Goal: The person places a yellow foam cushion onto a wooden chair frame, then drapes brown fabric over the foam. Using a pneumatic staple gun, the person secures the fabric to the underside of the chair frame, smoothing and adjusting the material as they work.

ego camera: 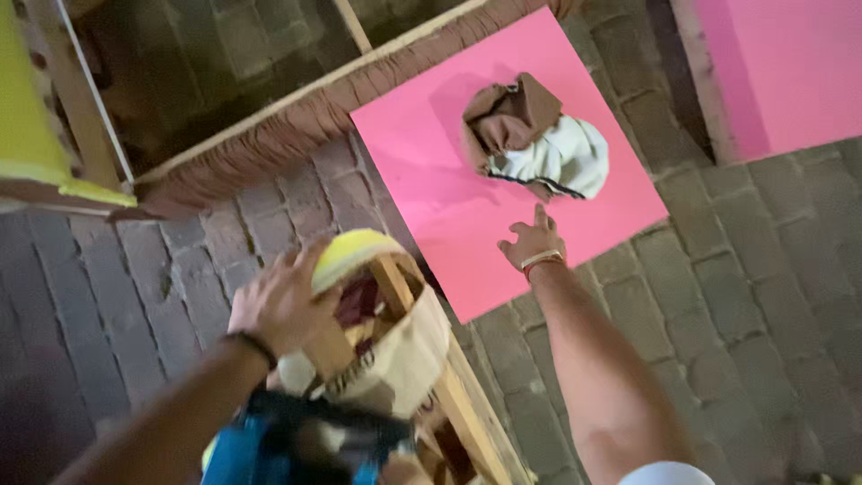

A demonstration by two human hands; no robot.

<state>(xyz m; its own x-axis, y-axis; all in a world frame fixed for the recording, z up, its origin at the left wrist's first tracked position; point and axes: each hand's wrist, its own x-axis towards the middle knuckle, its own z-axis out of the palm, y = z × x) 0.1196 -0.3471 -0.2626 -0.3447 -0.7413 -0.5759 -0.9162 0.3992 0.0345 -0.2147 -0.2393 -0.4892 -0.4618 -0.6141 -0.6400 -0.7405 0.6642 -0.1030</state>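
Head cam looks down on a brick floor (736,341). Right hand (533,242) is out over the near edge of a pink sheet (422,153) lying flat on the bricks, fingers loosely spread, index pointing fwd toward a crumpled bundle (536,135). Nothing pinched in that hand; palm faces down, just at the sheet's near edge, can't tell if it touches. A thin band (541,260) sits on the wrist.

The bundle is brown paper w/ a whitish cloth or bag part, sitting approx mid-sheet, a bit toward the far right corner, apart from the fingertips.

Left hand (280,305) presses on top of a wooden frame (395,287) w/ a yellow rounded pad (355,251) at its end; fingers curl over the wood, gripping it. A dark band (253,346) circles that wrist. Under the frame hangs a beige cloth bag (404,359), something dark red inside. Below, at the bottom edge, a blue-and-black object (296,445), blurred, can't tell what.

Far side: a long wooden board (269,135) w/ a fringed brown edge runs diagonally, touching the sheet's far left corner. Second pink sheet (781,63) top right, well apart. Yellow-green panel (27,108) at far left.
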